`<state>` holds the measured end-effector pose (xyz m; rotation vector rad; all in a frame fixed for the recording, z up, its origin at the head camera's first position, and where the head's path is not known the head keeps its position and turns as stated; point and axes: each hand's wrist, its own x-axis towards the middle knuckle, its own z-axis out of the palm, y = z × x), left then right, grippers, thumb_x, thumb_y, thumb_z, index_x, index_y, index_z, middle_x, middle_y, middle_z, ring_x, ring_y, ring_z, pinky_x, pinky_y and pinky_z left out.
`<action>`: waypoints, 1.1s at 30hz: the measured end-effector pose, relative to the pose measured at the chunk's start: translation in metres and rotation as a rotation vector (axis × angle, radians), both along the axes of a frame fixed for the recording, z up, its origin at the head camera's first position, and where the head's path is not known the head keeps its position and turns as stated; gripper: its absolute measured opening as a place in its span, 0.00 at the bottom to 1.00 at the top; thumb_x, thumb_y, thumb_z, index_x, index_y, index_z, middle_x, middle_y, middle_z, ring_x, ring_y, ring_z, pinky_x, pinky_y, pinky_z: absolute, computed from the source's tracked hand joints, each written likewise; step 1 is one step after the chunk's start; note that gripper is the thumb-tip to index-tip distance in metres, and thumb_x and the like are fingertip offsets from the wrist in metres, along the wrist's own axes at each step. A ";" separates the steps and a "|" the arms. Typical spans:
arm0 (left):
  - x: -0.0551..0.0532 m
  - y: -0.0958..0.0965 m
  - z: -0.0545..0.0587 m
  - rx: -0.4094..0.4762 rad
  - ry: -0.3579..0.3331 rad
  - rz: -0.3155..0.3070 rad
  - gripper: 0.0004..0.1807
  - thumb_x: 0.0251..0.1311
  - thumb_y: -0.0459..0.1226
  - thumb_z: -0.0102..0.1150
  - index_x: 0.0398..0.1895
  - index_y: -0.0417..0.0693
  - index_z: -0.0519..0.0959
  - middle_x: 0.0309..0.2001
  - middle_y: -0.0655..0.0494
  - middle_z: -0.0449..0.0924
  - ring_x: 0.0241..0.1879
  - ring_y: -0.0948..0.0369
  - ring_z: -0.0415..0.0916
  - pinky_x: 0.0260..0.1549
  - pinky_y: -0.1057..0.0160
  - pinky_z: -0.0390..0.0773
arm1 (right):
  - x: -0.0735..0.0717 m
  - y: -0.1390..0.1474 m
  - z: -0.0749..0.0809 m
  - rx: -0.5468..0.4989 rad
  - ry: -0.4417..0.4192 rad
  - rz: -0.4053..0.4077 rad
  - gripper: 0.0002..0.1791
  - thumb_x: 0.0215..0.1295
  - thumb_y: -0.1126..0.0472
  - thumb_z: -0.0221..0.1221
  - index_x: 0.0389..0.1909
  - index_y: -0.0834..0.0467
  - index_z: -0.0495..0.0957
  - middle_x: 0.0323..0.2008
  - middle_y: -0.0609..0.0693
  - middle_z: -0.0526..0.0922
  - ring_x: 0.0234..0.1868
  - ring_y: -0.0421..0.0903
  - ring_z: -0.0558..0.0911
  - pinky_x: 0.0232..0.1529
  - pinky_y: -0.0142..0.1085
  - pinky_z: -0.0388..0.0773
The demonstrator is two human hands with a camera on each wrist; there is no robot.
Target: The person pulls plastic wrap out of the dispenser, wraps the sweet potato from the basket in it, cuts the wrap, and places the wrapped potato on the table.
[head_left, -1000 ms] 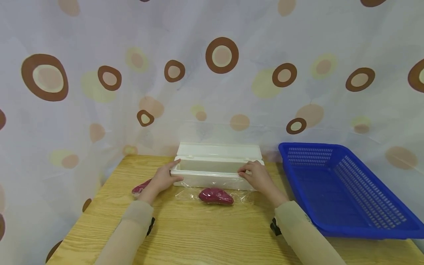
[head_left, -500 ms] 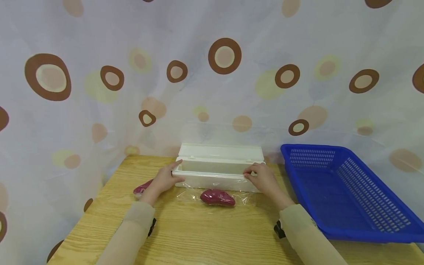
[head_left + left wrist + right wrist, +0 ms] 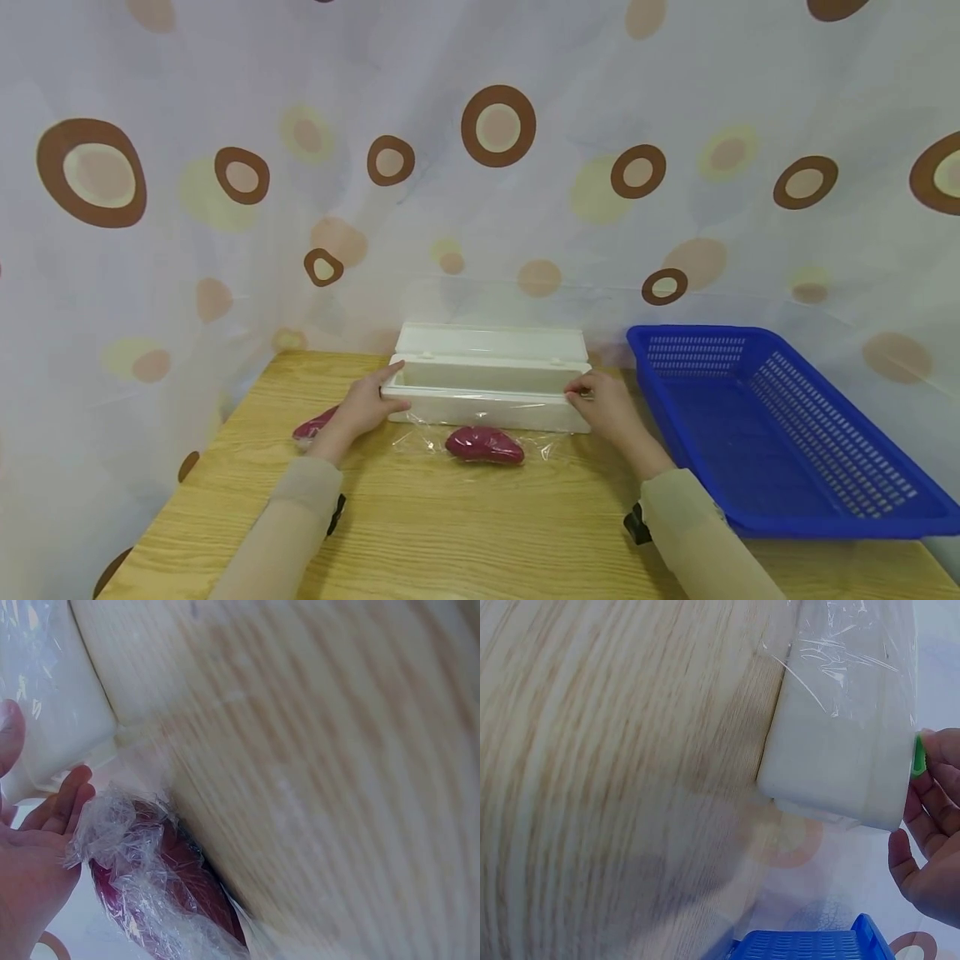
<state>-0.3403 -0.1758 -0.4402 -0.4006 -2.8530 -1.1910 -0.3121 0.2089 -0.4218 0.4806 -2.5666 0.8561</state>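
A white cling film dispenser stands at the back of the table with its lid raised. My left hand grips its left end, thumb along the front and fingers behind. At the front edge near the right end, my right hand pinches a small green slide cutter. Clear film hangs from the dispenser's front down to the table. A purple-red sweet potato lies at that film, just before the dispenser. Another sweet potato, wrapped in crumpled film, lies beside my left hand, partly hidden by it in the head view.
A large blue plastic basket stands on the right of the wooden table, close to my right forearm. Behind the table hangs a patterned curtain.
My right hand has slid rightward along the dispenser's front edge, nearly to its right end. My left hand stays on the left end, and the sweet potatoes lie where they were.
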 end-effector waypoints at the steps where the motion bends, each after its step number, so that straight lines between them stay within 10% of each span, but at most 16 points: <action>1: 0.000 0.000 0.000 0.002 -0.001 0.001 0.41 0.54 0.41 0.67 0.71 0.51 0.59 0.67 0.37 0.61 0.64 0.42 0.61 0.62 0.44 0.61 | 0.000 0.000 0.000 -0.001 0.010 -0.002 0.02 0.57 0.67 0.64 0.28 0.63 0.83 0.29 0.53 0.82 0.34 0.52 0.81 0.38 0.45 0.78; 33: -0.004 -0.002 -0.003 -0.041 0.045 -0.001 0.41 0.53 0.41 0.68 0.70 0.49 0.61 0.65 0.37 0.64 0.64 0.41 0.61 0.62 0.44 0.62 | 0.004 0.005 0.000 -0.051 -0.022 -0.171 0.03 0.50 0.71 0.61 0.27 0.64 0.83 0.40 0.62 0.82 0.36 0.55 0.80 0.39 0.47 0.77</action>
